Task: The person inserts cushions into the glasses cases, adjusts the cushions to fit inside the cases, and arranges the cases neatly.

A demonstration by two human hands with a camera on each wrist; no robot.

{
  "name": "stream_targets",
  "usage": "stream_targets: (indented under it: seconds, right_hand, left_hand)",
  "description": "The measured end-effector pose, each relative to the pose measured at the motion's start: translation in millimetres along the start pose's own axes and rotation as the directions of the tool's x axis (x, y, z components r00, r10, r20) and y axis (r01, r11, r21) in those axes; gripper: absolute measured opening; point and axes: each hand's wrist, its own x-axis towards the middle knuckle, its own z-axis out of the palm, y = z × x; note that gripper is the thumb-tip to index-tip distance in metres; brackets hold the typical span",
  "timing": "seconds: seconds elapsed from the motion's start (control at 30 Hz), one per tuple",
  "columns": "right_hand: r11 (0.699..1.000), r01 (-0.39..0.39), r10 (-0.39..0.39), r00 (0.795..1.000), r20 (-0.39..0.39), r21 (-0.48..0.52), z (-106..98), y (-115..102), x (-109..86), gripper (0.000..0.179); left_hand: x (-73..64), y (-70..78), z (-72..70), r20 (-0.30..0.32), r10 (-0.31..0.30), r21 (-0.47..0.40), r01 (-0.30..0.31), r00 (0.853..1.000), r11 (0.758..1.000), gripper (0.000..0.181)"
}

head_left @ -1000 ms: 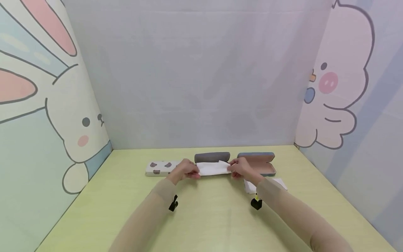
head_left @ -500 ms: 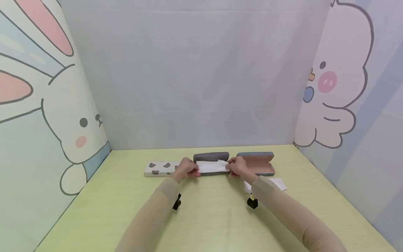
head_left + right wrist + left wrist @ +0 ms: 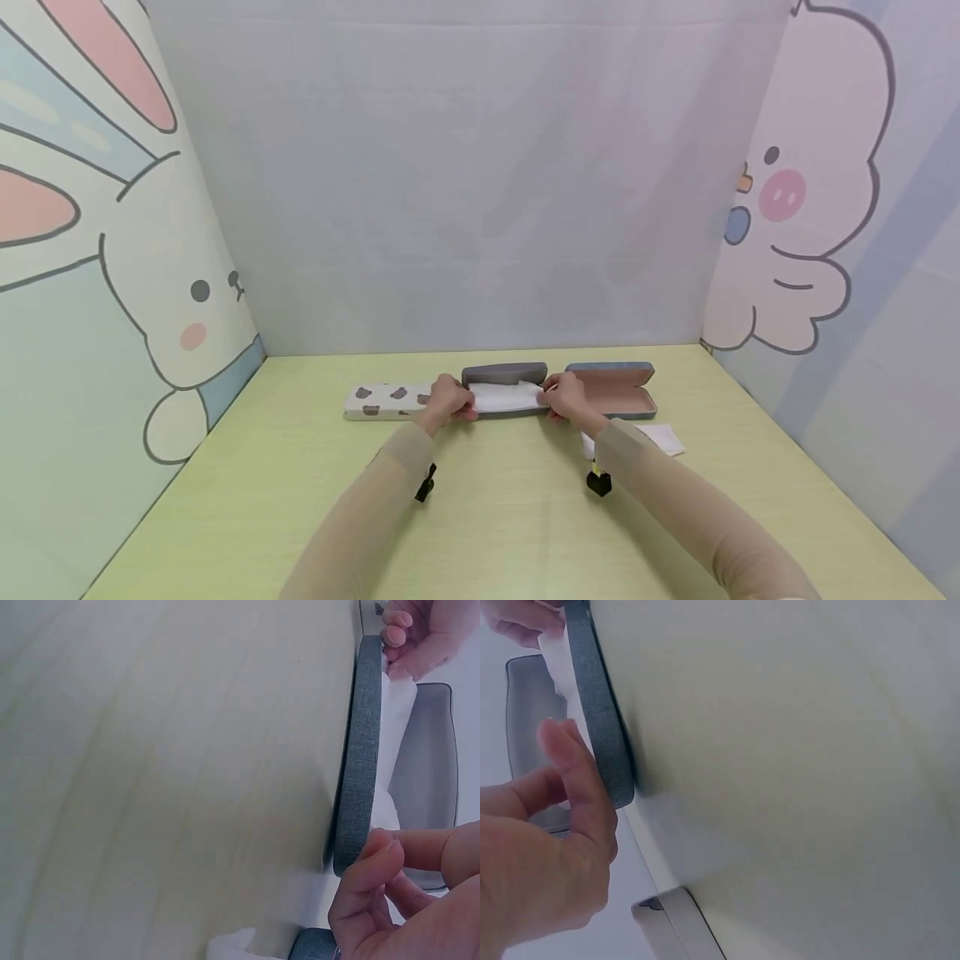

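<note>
In the head view, a grey glasses case (image 3: pixel 504 372) stands with its lid raised at the back middle of the table. A white cloth (image 3: pixel 507 397) lies lengthwise in its lower half. My left hand (image 3: pixel 452 398) holds the cloth's left end between thumb and fingers, right at that end of the case. At the other end, my right hand (image 3: pixel 567 396) pinches the cloth's right end. From the right wrist view, the thumb and forefinger of the right hand (image 3: pixel 409 889) meet at the rim of the case (image 3: pixel 360 750), with the cloth (image 3: pixel 394 720) bunched along the inside.
A closed white case (image 3: pixel 384 402) with brown bear-like patches lies left of the grey one. To the right stands an open blue case (image 3: pixel 615 396) with a pinkish-brown lining. Another white cloth (image 3: pixel 660 437) lies on the table (image 3: pixel 495 533) in front of it, partly behind the right forearm.
Over the last second the white cloth has gone down into the grey case, whose front wall now shows below it. Both hands have stayed at its ends with little movement.
</note>
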Motion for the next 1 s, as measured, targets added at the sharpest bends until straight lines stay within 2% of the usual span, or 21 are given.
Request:
stream_targets:
  seconds: [0.27, 0.4, 0.57, 0.7, 0.83, 1.0]
  right_hand:
    - [0.999, 0.031, -0.031, 0.999, -0.018, -0.028, -2, 0, -7.0, 0.020]
    - [0.987, 0.069, -0.077, 0.996, -0.046, -0.148, -4, -2, -13.3, 0.032]
    - [0.961, 0.099, -0.116, 0.992, -0.052, -0.259, -4, -7, -18.2, 0.049]
    - [0.962, 0.108, -0.126, 0.990, -0.058, -0.249, 3, -7, -16.9, 0.057]
    - [0.975, 0.111, -0.123, 0.991, -0.052, -0.194, 9, -6, -16.1, 0.064]
    - [0.991, 0.078, -0.084, 0.995, -0.051, -0.111, 12, -7, -15.1, 0.069]
  left_hand:
    - [-4.6, -1.2, 0.1, -0.002, 0.043, 0.048, -0.043, 0.999, 0.998, 0.010]
    - [-8.0, -0.5, -3.7, -0.022, 0.067, 0.118, -0.064, 0.997, 0.991, 0.008]
    - [-9.6, 4.7, -5.3, -0.061, 0.068, 0.211, -0.053, 0.996, 0.976, 0.013]
    - [-12.4, 5.8, -3.5, -0.043, 0.029, 0.207, -0.020, 0.999, 0.978, 0.017]
    - [-11.9, 5.1, -1.8, -0.008, -0.022, 0.181, 0.023, 1.000, 0.983, 0.025]
    - [-10.3, 5.5, -1.9, -0.014, -0.026, 0.182, 0.028, 1.000, 0.983, 0.044]
